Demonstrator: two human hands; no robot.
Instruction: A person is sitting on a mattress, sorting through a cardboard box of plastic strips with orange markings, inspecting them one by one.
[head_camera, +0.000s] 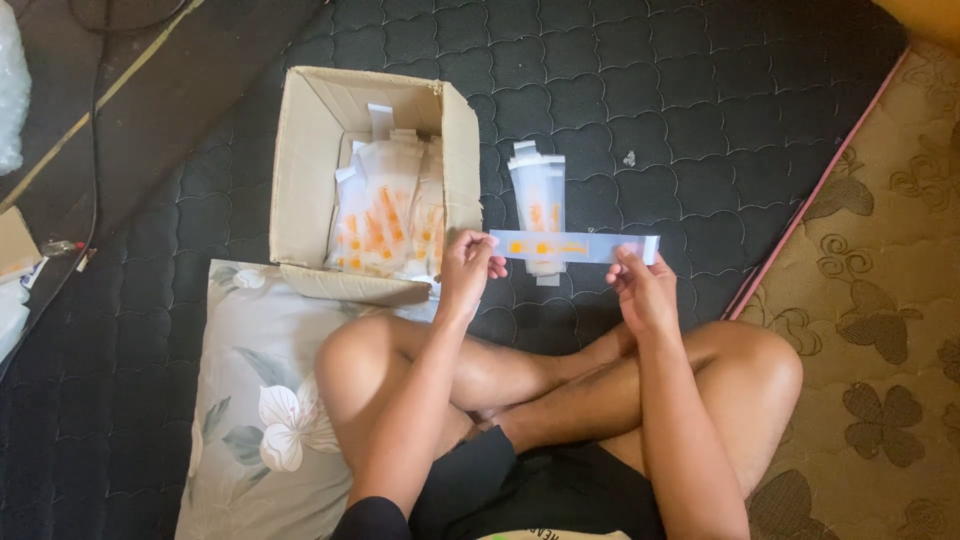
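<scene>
I sit cross-legged on a dark quilted mattress. Between my hands stretches a long clear plastic packet (575, 247) with orange marks, held level above the mattress. My left hand (468, 268) pinches its left end, my right hand (640, 285) pinches its right end. Just beyond it, a small stack of similar clear packets (537, 195) lies on the mattress. An open cardboard box (300, 160) to the left holds several more of these packets (385, 215).
A floral pillow (250, 400) lies under my left knee. The mattress edge with pink piping (810, 190) runs along the right, beside a tan patterned mat (880, 320). A black cable (95, 150) and a dark floor strip are at the far left.
</scene>
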